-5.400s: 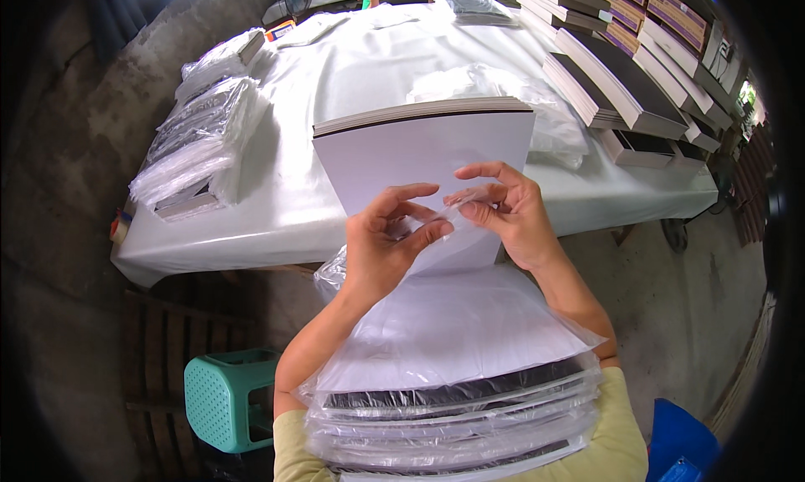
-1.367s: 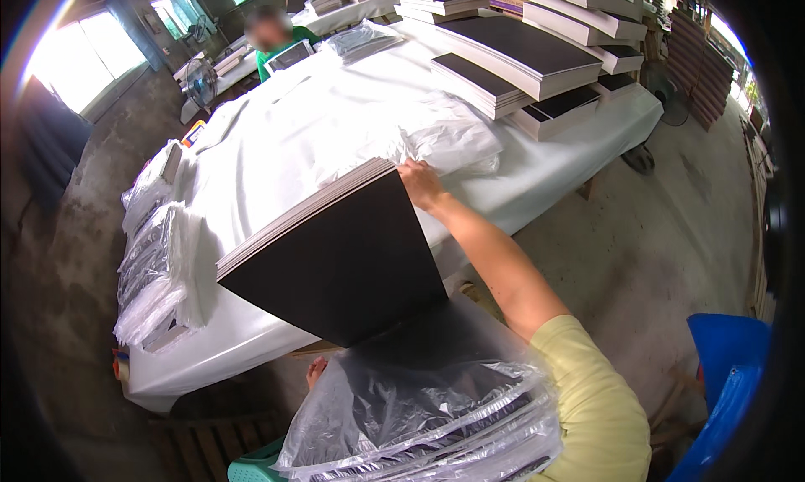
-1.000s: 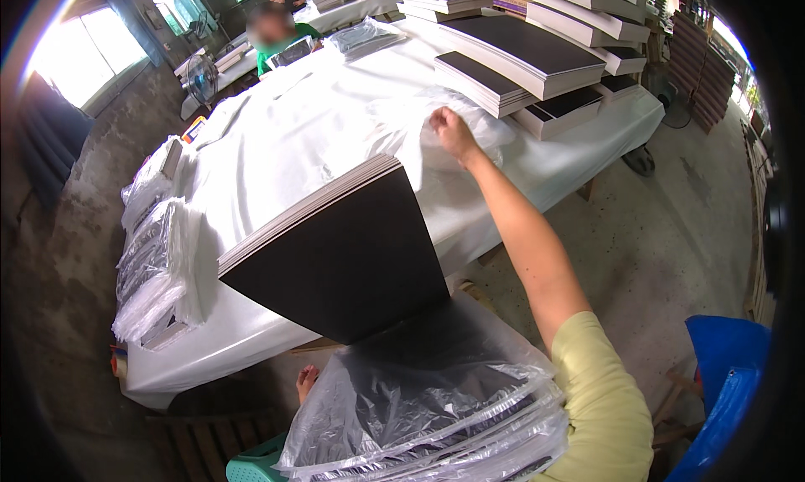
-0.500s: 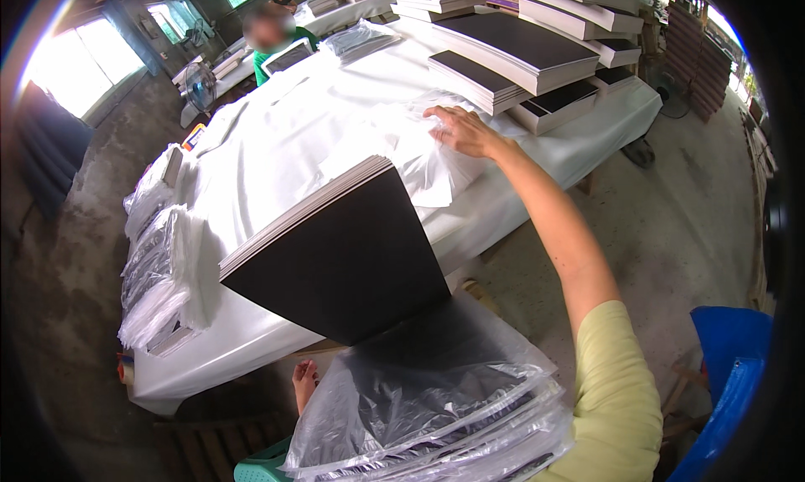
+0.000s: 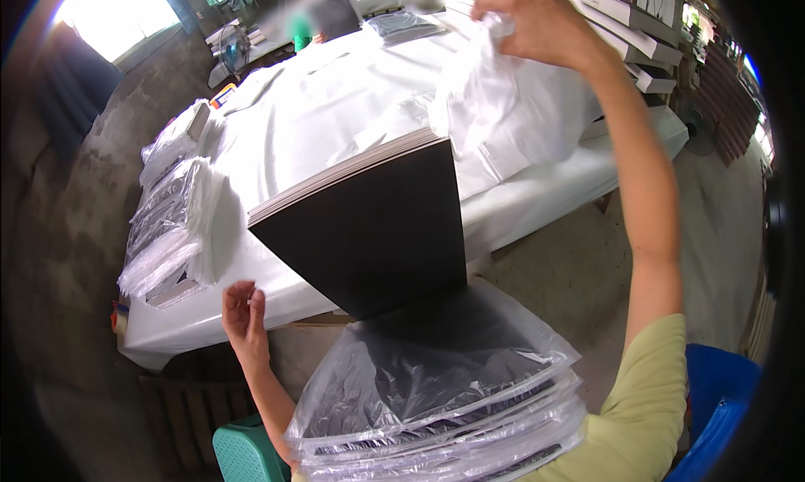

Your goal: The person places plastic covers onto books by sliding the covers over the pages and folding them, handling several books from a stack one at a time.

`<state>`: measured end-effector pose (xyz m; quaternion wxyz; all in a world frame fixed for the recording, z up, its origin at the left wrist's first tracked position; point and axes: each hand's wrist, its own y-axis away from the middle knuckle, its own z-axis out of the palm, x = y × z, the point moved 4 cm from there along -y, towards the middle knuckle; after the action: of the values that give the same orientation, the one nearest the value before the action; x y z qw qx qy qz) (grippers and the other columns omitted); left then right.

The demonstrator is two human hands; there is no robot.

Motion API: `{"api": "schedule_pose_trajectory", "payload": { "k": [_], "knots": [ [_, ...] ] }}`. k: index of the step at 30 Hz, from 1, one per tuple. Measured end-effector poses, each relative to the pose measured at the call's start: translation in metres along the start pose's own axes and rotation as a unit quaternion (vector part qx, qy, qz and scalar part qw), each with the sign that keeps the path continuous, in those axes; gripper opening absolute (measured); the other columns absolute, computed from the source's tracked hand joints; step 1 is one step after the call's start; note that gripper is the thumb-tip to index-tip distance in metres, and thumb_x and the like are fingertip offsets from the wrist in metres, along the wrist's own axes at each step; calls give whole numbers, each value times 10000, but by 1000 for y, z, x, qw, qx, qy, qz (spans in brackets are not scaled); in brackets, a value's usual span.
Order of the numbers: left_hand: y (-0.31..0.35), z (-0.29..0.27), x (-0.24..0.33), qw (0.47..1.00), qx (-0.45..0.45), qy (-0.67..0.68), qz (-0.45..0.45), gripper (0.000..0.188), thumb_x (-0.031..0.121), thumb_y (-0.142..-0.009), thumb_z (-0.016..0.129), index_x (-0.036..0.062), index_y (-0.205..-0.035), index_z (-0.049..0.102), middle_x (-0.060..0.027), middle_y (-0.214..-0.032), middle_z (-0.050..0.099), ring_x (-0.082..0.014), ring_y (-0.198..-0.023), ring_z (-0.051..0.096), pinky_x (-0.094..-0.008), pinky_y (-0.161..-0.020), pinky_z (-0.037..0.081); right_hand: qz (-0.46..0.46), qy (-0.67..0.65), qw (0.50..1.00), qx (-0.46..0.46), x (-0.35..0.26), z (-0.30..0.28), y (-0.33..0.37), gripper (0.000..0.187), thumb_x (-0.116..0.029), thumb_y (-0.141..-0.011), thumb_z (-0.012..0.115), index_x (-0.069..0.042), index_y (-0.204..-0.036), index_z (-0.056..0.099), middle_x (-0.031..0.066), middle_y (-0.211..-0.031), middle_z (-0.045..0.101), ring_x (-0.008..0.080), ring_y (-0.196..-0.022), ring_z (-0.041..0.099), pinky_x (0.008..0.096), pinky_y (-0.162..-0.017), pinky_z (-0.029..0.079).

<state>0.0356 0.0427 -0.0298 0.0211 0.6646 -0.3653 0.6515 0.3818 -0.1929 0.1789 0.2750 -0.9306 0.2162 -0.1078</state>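
High over the right side of the table, my right hand pinches a crumpled translucent plastic bag by its upper part; the rest of it hangs down. My left hand is raised by the table's front edge, fingers loosely curled with the thumb apart and nothing visible in it. A thick stack of black-faced sheets with pale edges leans upright at the table's front edge. Below it, against my lap, rests a pile of black sheets in clear plastic bags.
White sheeting covers the table. Plastic-wrapped packs line its left side, and thick black-and-white stacks stand at the far right. Beyond the table is a person in green. A green stool is at lower left, blue material at right.
My right hand has gripped the plastic bag and lifted it up from the table. My left hand has risen further into view at the left, beside the table's front edge.
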Motion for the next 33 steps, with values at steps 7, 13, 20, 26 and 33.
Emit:
{"api": "schedule_pose_trajectory", "payload": {
  "k": [7,13,20,26,33],
  "knots": [
    [-3,100,102,920,-307,-13,242,1399,408,-429,836,107,-1338,-184,-251,-1362,189,-365,-1279,177,-479,-971,211,-160,-381,871,-265,-105,-36,44,119,-67,-674,631,17,-757,615,109,-663,605,117,-627,578,238,-587,435],
    [11,95,108,913,-241,329,24,688,236,-776,610,22,-1311,236,-207,-1257,391,-238,-1160,398,-346,-957,312,-36,-571,779,-256,-149,1,66,180,-147,-760,602,32,-746,622,27,-631,593,55,-595,503,223,-547,404],
    [-1,78,104,854,-332,398,42,1072,682,-665,524,56,-1367,10,-189,-1335,275,-241,-1207,333,-359,-979,291,221,-765,524,-301,-152,103,79,167,-134,-731,591,8,-812,629,48,-762,613,107,-627,570,232,-597,461],
    [9,91,53,960,-209,-135,127,749,188,-674,729,45,-1276,308,-104,-1197,446,-184,-1071,434,-319,-885,348,250,-815,450,-268,-166,128,86,213,-87,-791,444,21,-856,615,92,-821,615,131,-704,596,264,-625,481],
    [3,93,47,981,-127,120,-81,219,163,-864,532,-10,-990,577,5,-842,585,-58,-740,483,-212,-644,399,-25,-560,810,-171,-153,125,98,637,-335,-641,750,-48,-1126,454,85,-944,537,174,-847,503,277,-781,395]
  ]
}}
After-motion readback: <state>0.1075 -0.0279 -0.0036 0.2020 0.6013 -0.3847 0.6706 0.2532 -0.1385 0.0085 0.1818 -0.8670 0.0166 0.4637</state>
